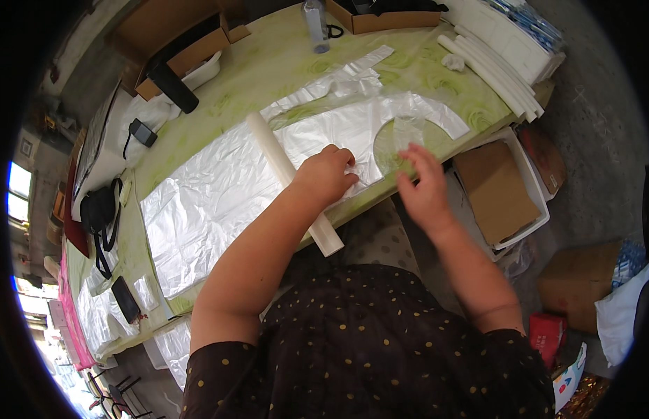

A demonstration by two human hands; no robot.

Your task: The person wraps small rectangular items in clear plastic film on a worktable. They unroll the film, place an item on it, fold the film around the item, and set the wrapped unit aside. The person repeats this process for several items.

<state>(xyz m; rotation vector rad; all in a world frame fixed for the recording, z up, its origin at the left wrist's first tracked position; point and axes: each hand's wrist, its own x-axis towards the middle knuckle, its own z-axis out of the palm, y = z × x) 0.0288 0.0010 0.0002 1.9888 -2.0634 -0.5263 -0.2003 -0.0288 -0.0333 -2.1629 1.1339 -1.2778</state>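
Observation:
A thin, shiny white plastic sheet [198, 209] lies spread on the table, wrinkled, with a rounded cut-out at its right end. Across it rests a long white tube [270, 145], its near end sticking out past the table edge; my left forearm covers part of it. My left hand [324, 174] is closed, fingers curled down on the sheet's near edge just right of the tube. Over the cut-out's near side hovers my right hand [425, 187], fingers apart, slightly blurred and holding nothing. A loose strip of the plastic [324, 87] lies beyond the sheet.
The table has a green patterned cover [268, 59]. Several white tubes [488, 73] lie at far right, and a clear bottle [315, 28] stands at the back. A black cylinder [172, 87], black bag [99, 213] and phone [126, 300] are left. Below right sits a white bin [523, 234].

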